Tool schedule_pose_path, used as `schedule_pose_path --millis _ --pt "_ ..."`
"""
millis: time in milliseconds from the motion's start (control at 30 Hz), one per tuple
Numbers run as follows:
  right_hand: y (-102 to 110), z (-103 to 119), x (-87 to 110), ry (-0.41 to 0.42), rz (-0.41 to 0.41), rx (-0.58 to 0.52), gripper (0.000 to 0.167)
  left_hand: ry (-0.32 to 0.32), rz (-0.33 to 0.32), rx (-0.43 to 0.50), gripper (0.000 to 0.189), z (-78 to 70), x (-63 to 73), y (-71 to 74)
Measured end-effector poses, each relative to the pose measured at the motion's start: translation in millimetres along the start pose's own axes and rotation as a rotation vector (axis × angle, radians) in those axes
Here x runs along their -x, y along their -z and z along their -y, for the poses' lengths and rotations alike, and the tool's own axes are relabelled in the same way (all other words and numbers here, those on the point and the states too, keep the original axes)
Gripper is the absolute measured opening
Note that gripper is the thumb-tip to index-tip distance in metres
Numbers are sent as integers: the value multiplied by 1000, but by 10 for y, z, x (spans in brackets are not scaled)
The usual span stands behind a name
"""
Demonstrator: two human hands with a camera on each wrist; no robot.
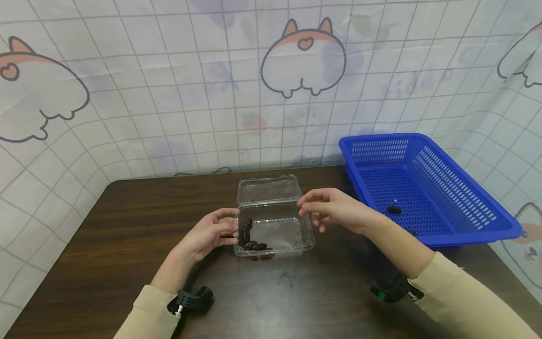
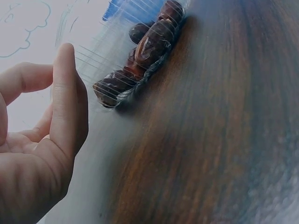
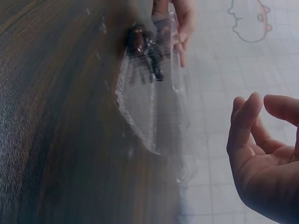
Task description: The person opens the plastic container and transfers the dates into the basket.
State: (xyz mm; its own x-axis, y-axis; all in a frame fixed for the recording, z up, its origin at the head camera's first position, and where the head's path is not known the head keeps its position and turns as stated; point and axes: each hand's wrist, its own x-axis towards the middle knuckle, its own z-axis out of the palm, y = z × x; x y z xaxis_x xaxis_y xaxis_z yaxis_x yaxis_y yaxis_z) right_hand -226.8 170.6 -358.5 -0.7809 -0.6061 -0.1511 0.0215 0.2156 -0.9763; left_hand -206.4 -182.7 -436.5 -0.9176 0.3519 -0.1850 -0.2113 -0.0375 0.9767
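Observation:
A clear plastic clamshell box (image 1: 277, 233) lies on the table, its lid (image 1: 268, 190) tipped back. Several dark brown wrinkled dates (image 1: 254, 246) sit along its left side; the left wrist view shows dates (image 2: 154, 44) through the clear wall. My left hand (image 1: 216, 230) rests its fingertips against the box's left side, fingers fairly straight. Over the box's right rim hovers my right hand (image 1: 334, 209), its fingers loosely bent with nothing between them. In the right wrist view that hand (image 3: 266, 149) is apart from the box.
A blue plastic basket (image 1: 364, 181) stands at the right, with a dark date (image 1: 394, 209) on its floor and another dark piece near its front wall. A gridded, patterned cloth (image 1: 169, 94) hangs behind the dark wooden table (image 1: 127, 226). A thin cable lies at the back edge.

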Motion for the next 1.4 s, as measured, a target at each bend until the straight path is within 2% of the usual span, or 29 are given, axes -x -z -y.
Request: schedule_pose_path --millis 600,933,1400 --pt "-327 -87 -259 -66 126 134 32 -2 7 6 55 13 -3 15" --pt "-458 -125 -390 -119 194 114 34 -6 8 2 55 5 -2 18" --pt "-596 -100 -495 -123 188 213 31 -5 5 2 55 12 -2 12"
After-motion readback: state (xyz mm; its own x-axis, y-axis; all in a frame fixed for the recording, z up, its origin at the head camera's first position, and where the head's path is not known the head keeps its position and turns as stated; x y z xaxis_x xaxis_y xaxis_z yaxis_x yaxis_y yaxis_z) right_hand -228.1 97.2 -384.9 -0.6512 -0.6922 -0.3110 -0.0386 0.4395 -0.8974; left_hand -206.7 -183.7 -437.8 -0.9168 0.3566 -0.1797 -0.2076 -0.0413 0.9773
